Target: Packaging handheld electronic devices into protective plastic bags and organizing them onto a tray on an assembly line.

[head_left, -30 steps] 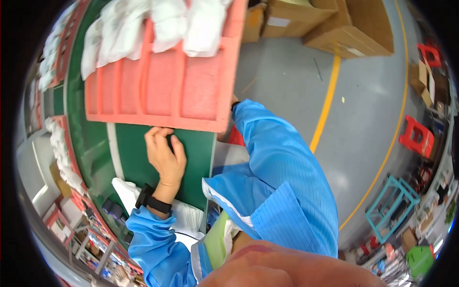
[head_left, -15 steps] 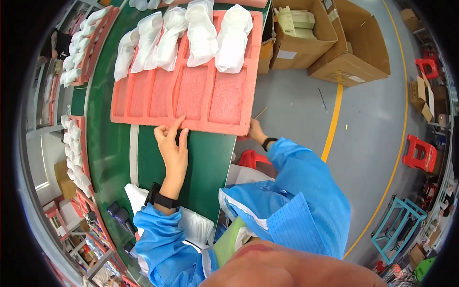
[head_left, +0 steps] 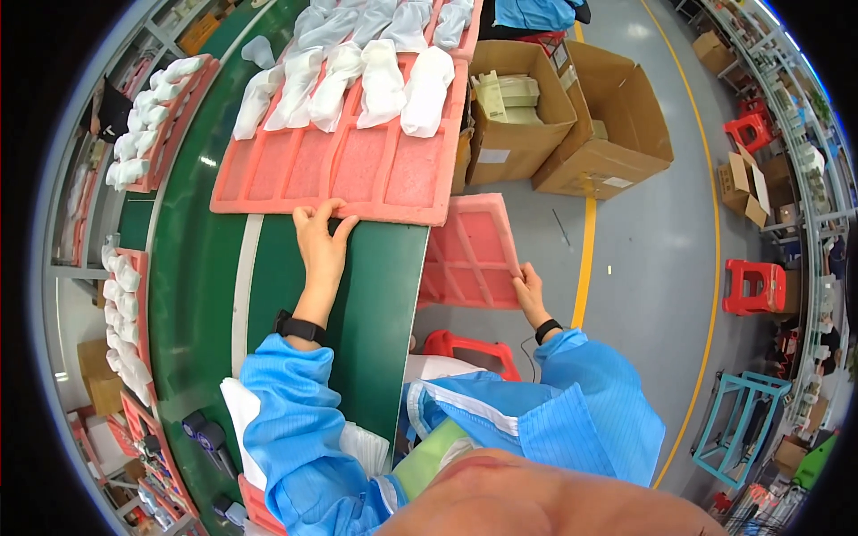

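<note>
A pink foam tray lies on the green table, white-wrapped pieces filling its far row and its near compartments bare. My left hand grips this tray's near rim, its fingers curled over the edge and the thumb beside them. Off the table's right edge, my right hand holds a second pink foam tray by its right side. That tray hangs tilted over the floor, bare in the compartments that show; its left part is hidden behind the table and first tray.
Another foam tray of wrapped pieces adjoins the far side. Two open cardboard boxes stand on the floor beyond the held tray. A red stool is below the table edge; white sheets lie near my left sleeve.
The second foam tray has come into view in my right hand, which has moved right and nearer. My left hand remains at the first tray's near rim. The whole view has shifted.
</note>
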`<state>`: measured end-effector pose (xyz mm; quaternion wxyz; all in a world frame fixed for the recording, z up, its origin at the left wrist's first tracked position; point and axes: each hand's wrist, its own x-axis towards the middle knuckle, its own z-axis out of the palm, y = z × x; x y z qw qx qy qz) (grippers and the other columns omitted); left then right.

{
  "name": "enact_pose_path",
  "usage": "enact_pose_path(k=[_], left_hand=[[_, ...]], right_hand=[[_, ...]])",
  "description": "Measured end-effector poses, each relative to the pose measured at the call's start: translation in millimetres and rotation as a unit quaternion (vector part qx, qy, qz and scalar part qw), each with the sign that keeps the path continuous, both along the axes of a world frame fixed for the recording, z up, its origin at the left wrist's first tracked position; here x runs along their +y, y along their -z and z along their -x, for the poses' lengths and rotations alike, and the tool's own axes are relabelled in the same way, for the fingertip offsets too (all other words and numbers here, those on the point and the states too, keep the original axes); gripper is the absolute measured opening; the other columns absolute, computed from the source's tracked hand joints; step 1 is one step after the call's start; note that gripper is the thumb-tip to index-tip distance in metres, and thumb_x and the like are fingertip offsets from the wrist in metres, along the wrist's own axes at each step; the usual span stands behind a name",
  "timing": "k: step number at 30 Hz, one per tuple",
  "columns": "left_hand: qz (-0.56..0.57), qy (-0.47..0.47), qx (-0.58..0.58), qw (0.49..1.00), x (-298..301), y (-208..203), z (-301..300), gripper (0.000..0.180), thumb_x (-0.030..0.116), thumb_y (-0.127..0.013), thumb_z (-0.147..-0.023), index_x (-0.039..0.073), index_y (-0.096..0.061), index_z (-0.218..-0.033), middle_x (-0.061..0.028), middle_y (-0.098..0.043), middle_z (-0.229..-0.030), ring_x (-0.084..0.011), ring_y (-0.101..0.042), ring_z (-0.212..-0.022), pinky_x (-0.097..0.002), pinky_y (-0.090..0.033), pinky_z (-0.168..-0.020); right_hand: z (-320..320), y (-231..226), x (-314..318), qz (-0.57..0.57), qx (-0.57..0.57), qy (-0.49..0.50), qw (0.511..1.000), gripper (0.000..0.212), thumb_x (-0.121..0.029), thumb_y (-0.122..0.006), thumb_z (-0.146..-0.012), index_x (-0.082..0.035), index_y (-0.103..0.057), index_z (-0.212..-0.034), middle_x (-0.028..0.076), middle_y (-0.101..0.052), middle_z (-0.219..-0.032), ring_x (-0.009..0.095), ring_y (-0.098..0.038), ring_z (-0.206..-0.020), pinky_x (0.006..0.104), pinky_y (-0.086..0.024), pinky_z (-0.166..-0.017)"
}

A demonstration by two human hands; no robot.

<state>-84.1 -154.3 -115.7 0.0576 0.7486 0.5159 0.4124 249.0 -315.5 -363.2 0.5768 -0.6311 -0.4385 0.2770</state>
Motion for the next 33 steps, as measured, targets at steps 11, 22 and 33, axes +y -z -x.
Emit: enact_pose_path(k=[11, 22, 33], left_hand=[[-0.025, -0.013, 0.019, 0.999, 13, 6, 3, 0.031, 0.023, -0.079, -0.075, 0.012, -0.067, -0.102, -0.0097, -0.047, -0.094, -0.0261, -0.052, -0.084, -0.0353, -0.046, -0.076], [0.1, 0.034, 0.012, 0.994, 11, -5, 31, 0.047, 0.016, -0.074, -0.076, 0.014, -0.06, -0.121, -0.0152, -0.055, -0.107, -0.0304, -0.056, -0.1, -0.0372, -0.047, -0.087], [0.254, 0.076, -0.24, 0.934, -136, -140, 121, 0.047, 0.018, -0.067, -0.083, 0.011, -0.056, -0.128, -0.0162, -0.057, -0.121, -0.0209, -0.056, -0.108, -0.0336, -0.045, -0.089]], right_hand=[[6, -1, -70, -0.005, 0.099, 0.107, 0.989, 0.005, -0.003, -0.052, -0.081, -0.005, -0.048, -0.084, -0.001, -0.046, -0.078, 0.009, -0.041, -0.076, 0.0248, -0.038, -0.069], [-49, -56, -108, -0.066, 0.02, 0.257, 0.964, 0.007, -0.004, -0.053, -0.081, -0.006, -0.046, -0.081, -0.003, -0.042, -0.076, 0.009, -0.037, -0.072, 0.0251, -0.038, -0.067], [-73, -267, -156, -0.293, -0.163, 0.474, 0.814, 0.028, -0.006, -0.05, -0.083, 0.005, -0.051, -0.109, 0.014, -0.058, -0.102, 0.022, -0.055, -0.09, 0.0355, -0.046, -0.083]])
